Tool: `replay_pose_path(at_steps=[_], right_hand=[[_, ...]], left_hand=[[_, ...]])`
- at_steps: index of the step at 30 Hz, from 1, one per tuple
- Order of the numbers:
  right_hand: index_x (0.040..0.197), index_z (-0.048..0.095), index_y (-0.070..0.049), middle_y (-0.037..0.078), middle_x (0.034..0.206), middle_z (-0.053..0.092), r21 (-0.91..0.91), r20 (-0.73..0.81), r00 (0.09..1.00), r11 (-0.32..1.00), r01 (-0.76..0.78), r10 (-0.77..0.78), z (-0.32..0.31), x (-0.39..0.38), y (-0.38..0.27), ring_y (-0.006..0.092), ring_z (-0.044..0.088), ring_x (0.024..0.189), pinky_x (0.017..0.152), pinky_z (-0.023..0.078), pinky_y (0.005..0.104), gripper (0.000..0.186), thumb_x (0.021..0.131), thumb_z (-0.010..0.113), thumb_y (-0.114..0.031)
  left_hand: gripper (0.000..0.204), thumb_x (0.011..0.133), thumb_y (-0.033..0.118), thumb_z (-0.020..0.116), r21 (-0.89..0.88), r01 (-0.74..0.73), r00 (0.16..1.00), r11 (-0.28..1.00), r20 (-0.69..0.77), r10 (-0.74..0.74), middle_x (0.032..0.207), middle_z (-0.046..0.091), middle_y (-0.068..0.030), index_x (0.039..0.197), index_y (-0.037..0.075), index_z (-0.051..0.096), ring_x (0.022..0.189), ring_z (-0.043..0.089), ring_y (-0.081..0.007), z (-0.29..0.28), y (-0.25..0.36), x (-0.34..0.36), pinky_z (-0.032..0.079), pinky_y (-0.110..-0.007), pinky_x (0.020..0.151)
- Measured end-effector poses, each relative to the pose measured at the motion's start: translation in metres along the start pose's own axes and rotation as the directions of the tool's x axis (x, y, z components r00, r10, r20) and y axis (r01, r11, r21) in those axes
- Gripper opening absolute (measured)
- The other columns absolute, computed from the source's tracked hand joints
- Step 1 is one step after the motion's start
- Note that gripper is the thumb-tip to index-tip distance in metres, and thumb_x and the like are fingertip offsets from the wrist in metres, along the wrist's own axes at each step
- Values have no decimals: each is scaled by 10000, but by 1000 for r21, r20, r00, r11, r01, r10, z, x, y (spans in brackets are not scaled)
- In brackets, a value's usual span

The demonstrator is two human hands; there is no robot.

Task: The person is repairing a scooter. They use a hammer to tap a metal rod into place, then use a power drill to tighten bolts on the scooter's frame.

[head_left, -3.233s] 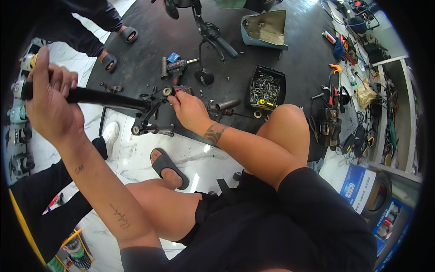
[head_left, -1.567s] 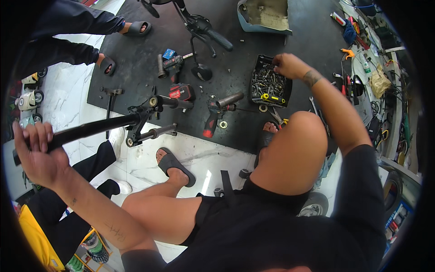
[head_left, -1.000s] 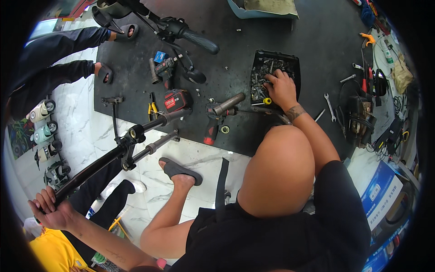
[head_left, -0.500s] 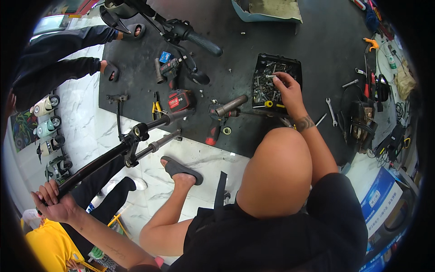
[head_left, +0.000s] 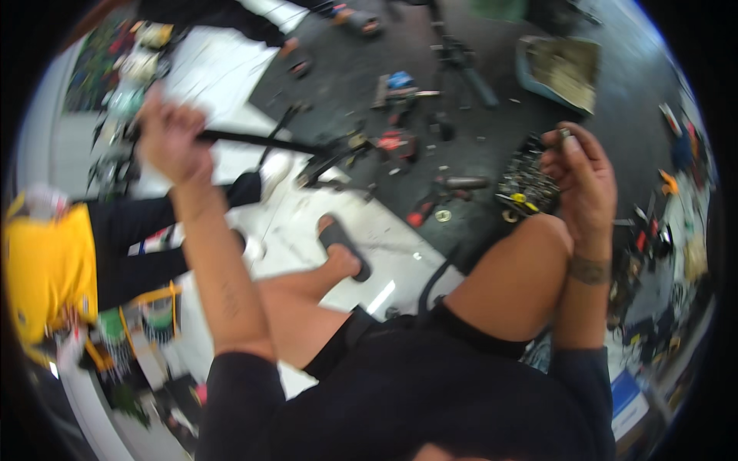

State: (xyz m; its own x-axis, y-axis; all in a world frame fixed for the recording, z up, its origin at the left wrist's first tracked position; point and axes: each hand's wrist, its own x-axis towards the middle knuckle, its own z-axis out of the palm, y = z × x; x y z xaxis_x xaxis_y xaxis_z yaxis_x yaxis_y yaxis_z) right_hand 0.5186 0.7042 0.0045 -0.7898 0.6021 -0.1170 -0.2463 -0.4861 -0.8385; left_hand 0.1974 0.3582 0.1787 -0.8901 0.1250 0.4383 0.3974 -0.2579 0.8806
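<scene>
My left hand [head_left: 177, 142] curls round the black pole [head_left: 257, 140], likely so it won't drop. My right hand [head_left: 580, 173] pinches a small metal bit [head_left: 566, 133]; bolts [head_left: 524, 175] lie just left.

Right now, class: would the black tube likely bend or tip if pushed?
The black tube is probably stiff, as it runs straight from the left hand. It may tip toward its far end, where fittings cluster.

Glossy white floor [head_left: 296, 230] beside a dark mat [head_left: 330, 92], pale wall [head_left: 77, 150] far left.
</scene>
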Motion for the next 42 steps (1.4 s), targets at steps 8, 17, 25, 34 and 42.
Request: replay_pose_path(at_steps=[8, 17, 25, 34, 42], right_hand=[[1248, 718, 12, -15, 807, 611, -459, 232, 925, 872, -168, 300, 173, -13, 97, 72, 560, 684, 617, 472, 236, 316, 1046, 655, -223], [1314, 598, 54, 84, 1014, 709, -506, 146, 945, 843, -183, 293, 157, 0, 213, 143, 693, 871, 791, 583, 290, 313, 1062, 588, -131], [1230, 558, 78, 150, 1042, 727, -478, 149, 964, 869, -126, 222, 163, 7, 230, 185, 734, 914, 817, 610, 306, 253, 1037, 628, -70], [1229, 573, 71, 147, 1059, 738, -414, 171, 969, 906, -94, 178, 169, 17, 243, 203, 742, 955, 848, 617, 319, 263, 1022, 659, -65], [1146, 651, 65, 123, 1017, 773, -529, 76, 997, 848, 22, 22, 182, 12, 250, 140, 747, 917, 820, 588, 267, 223, 980, 714, -71]], left_hand=[[285, 1004, 198, 702, -51, -37, 999, 998, -12, 36, 574, 423, 66, 775, 133, 545, 449, 406, -67, 24, 6, -28, 344, -260, 431], [270, 1006, 187, 693, -66, -80, 995, 995, 61, 84, 590, 522, 37, 770, 80, 616, 482, 466, -68, 20, 12, -39, 372, -271, 454], [274, 965, 158, 659, 59, -199, 980, 978, 41, 196, 601, 575, 6, 728, 24, 626, 526, 543, -91, 20, 11, -41, 422, -288, 507], [251, 947, 147, 658, 19, -426, 896, 905, 146, 419, 603, 562, 15, 735, 21, 615, 514, 535, -100, 11, 3, -25, 422, -284, 506], [268, 991, 194, 667, -110, -67, 982, 992, 167, 85, 582, 504, 66, 742, 118, 601, 450, 454, -53, 17, 18, -26, 361, -249, 441]])
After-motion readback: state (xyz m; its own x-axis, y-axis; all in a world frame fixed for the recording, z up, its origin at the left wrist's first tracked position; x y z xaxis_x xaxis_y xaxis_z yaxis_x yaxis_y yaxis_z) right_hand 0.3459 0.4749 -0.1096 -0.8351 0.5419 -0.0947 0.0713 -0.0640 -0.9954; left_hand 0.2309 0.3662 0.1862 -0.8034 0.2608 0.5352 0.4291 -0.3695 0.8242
